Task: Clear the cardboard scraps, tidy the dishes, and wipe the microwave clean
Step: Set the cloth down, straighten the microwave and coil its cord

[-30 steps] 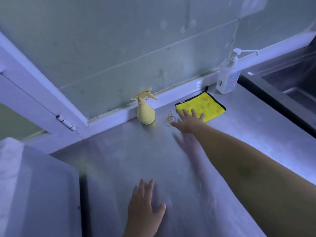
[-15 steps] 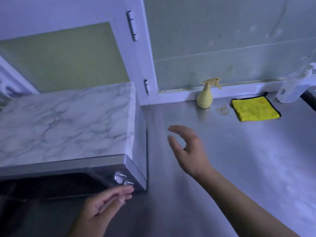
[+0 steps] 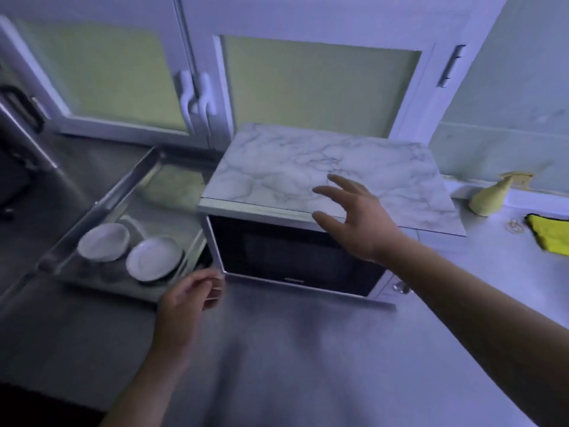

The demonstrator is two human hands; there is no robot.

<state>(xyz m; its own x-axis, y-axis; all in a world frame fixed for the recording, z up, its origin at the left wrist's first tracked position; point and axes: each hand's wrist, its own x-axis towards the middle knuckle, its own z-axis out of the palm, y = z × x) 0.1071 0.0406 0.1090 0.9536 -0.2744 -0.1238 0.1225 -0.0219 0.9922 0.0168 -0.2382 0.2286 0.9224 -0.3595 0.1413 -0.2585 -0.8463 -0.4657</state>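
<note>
With your right hand (image 3: 360, 223) spread above the microwave (image 3: 277, 257) and your left hand (image 3: 187, 300) curled by its door corner, grip unclear, take the yellow cloth (image 3: 551, 234) by an edge: likely soft and light.

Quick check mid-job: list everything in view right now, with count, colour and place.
microwave: one, marble-patterned top and dark door, counter centre
tray: one, metal, left of microwave
bowl: one, white, in tray
plate: one, white, in tray, right of bowl
spray bottle: one, pale yellow, by wall right of microwave
cloth: one, yellow, right edge, cut off
rubber band: one, tan, just left of cloth
cabinet doors: two, white frames, greenish panels, behind microwave
counter: one, steel, under the items
left hand: one, loosely curled, nothing seen in it, near microwave's lower left corner
right hand: one, fingers spread, over microwave's front top edge
</note>
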